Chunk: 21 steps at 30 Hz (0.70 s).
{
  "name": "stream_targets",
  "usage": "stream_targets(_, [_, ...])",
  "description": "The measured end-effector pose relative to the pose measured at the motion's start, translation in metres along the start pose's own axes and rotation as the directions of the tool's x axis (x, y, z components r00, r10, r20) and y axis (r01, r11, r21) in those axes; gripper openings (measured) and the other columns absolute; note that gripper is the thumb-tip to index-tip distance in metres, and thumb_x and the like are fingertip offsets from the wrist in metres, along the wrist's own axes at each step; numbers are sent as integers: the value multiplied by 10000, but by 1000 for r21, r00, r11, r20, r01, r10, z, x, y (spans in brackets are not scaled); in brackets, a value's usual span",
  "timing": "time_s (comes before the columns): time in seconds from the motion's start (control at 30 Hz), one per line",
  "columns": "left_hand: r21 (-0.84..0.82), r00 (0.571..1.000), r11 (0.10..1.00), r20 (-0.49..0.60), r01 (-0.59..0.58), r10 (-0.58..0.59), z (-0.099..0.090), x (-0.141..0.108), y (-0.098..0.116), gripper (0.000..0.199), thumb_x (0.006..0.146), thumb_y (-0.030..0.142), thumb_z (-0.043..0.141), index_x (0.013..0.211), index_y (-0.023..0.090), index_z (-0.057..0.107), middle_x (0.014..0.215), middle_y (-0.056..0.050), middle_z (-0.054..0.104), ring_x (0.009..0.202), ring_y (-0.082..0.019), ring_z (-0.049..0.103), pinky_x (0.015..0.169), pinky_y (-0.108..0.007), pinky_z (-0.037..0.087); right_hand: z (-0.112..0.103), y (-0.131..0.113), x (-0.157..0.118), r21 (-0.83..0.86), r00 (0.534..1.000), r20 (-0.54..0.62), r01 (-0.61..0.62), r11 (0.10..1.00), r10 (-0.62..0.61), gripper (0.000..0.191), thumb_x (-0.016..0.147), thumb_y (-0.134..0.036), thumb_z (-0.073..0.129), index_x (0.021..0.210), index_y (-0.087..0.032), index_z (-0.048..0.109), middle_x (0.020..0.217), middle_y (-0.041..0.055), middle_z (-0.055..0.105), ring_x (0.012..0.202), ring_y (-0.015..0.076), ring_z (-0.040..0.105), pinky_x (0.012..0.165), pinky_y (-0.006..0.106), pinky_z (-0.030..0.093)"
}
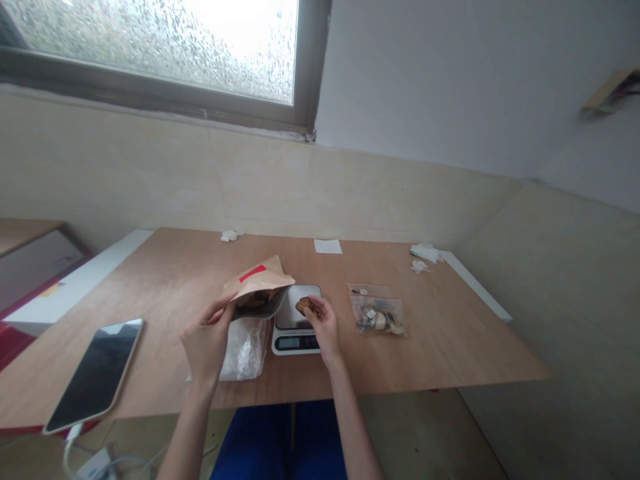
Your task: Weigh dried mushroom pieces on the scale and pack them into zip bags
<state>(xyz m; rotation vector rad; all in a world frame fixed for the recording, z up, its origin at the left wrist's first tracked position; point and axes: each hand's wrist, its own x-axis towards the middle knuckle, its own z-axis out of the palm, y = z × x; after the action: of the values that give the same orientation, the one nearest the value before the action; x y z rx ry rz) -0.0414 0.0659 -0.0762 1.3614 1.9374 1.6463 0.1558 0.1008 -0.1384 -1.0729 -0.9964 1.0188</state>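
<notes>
My left hand (210, 340) pinches the edge of a brown paper pouch (265, 270) with a red strip, tilted so its mouth faces me; dark pieces show inside. Between the fingertips of my right hand (324, 327) is a small brown lump (303, 305), its exact kind unclear. It hovers over the metal plate of a white digital scale (287, 317), whose display is too small to read. Under the pouch lies a stack of clear plastic bags (244, 353). Right of the scale rests a clear zip bag (377, 315) holding several pale and dark pieces.
A phone (95, 377) with a white charging cable (74, 433) lies at the table's left front edge. Crumpled tissues (425, 253) and a white paper (328, 247) lie along the back of the wooden table (450, 347). The wall stands behind.
</notes>
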Motion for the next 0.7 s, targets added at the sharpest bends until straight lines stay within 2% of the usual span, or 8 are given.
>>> stream_targets(0.13, [37, 1000, 999, 0, -13, 13, -1, -2, 1, 248, 748, 423, 594, 861, 235, 711, 738, -6, 727, 776, -218, 691, 605, -238, 512, 8, 14, 23, -224, 997, 29, 82, 971, -77, 244, 699, -315, 629, 880, -153, 601, 878, 94, 682, 861, 198, 641, 816, 364, 504])
stream_targets(0.33, [58, 1000, 998, 3, 18, -18, -5, -3, 1, 243, 734, 427, 607, 851, 240, 710, 697, -1, 720, 765, -223, 692, 615, -248, 515, 9, 10, 32, -395, 986, 109, 163, 904, -130, 156, 763, -226, 551, 878, -146, 621, 878, 88, 682, 832, 176, 637, 775, 311, 498])
stream_targets(0.4, [66, 1000, 998, 5, 14, -14, -5, -4, 1, 238, 733, 424, 608, 849, 243, 711, 693, 1, 720, 766, -224, 692, 613, -247, 513, 9, 8, 28, -492, 969, 159, 243, 836, -188, 139, 784, -196, 540, 872, -154, 639, 895, 87, 685, 884, 189, 624, 832, 342, 470])
stream_targets(0.53, [52, 1000, 999, 13, 8, -9, -4, -5, 2, 227, 729, 413, 613, 844, 243, 711, 725, 2, 725, 777, -221, 691, 612, -237, 511, 13, 7, 13, -667, 902, 306, 431, 608, -305, 199, 798, -80, 511, 875, -182, 663, 989, 73, 681, 1089, 221, 540, 1009, 460, 307])
stream_targets(0.63, [34, 1000, 999, 15, 14, -14, -4, -5, 3, 217, 728, 400, 615, 843, 244, 711, 708, 7, 722, 762, -216, 692, 617, -237, 518, 17, 8, 2, -706, 856, 424, 517, 485, -295, 233, 806, -63, 509, 905, -202, 667, 1003, 61, 671, 1115, 213, 514, 1018, 447, 300])
stream_targets(0.7, [20, 1000, 1000, 16, 18, -19, -4, -5, 3, 215, 727, 394, 617, 847, 243, 711, 693, 9, 720, 751, -214, 693, 614, -237, 522, 18, 7, -4, -713, 839, 471, 544, 442, -274, 231, 810, -75, 511, 928, -201, 665, 1006, 67, 657, 1088, 210, 522, 1015, 435, 313])
